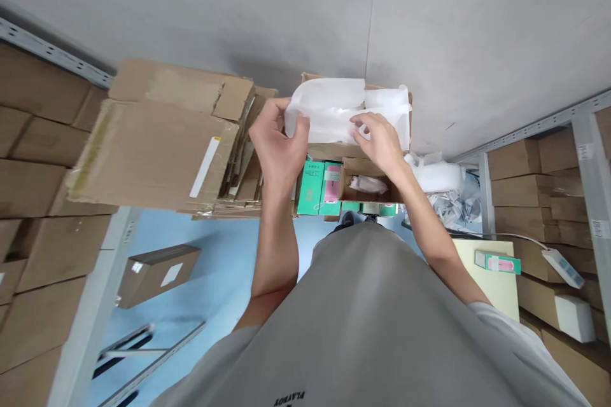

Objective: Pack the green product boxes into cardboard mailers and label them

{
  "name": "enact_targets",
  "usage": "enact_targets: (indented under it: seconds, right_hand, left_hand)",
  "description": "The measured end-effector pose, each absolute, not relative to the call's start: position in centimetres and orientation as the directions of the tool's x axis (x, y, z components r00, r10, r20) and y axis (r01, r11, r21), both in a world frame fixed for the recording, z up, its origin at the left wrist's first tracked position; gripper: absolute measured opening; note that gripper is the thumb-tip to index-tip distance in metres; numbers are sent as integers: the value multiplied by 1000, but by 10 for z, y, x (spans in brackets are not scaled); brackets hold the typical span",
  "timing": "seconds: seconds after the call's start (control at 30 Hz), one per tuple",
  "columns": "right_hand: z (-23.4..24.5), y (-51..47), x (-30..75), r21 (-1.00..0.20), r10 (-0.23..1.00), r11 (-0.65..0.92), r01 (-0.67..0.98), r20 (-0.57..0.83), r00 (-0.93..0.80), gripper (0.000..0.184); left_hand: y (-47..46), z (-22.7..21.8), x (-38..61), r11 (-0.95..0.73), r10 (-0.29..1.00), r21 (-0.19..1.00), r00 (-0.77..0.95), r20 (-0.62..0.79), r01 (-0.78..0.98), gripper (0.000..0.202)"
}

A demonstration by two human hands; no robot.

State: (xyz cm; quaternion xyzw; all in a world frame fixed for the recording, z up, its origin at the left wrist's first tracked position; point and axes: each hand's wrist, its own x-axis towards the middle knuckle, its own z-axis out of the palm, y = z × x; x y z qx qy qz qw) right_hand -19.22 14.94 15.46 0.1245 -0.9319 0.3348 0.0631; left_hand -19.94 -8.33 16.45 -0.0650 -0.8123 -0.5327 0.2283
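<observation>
Both my hands hold a sheet of white foam wrap [334,108] over an open cardboard box [329,151] in front of me. My left hand [277,140] pinches the sheet's left edge with curled fingers. My right hand [377,137] presses on and grips its right part. Below the box lie green-and-pink product boxes [317,187] and a smaller open carton [367,184] with a pink item in clear wrap.
A stack of flattened cardboard [157,140] lies to the left. Metal shelves with brown cartons stand at left [28,159] and right [539,172]. More white wrap [436,175], a power strip [563,267], one green box [496,262] and a closed carton [153,273] on the blue floor.
</observation>
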Motion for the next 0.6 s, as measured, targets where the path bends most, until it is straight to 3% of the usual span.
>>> enact_targets:
  seconds: [0.1, 0.17, 0.3, 0.43, 0.6]
  right_hand:
    - [157, 166, -184, -661, -146, 693, -287, 260, -954, 30]
    - [161, 173, -179, -692, -124, 659, -295, 286, -950, 32]
    - [169, 176, -165, -748, -125, 590, -304, 288, -949, 44]
    - [171, 170, -144, -786, -166, 548, -286, 233, -958, 49]
    - [166, 164, -99, -832, -68, 522, -186, 176, -982, 77]
  left_hand:
    - [-77, 186, -192, 269, -212, 847, -830, 516, 459, 45]
    - [-74, 197, -191, 217, -232, 823, -791, 566, 525, 43]
    - [-70, 221, -183, 268, -257, 769, -726, 638, 581, 32]
    - [-63, 247, -166, 309, -323, 767, -696, 641, 563, 35]
    - [-55, 246, -143, 197, -222, 803, -772, 595, 563, 29]
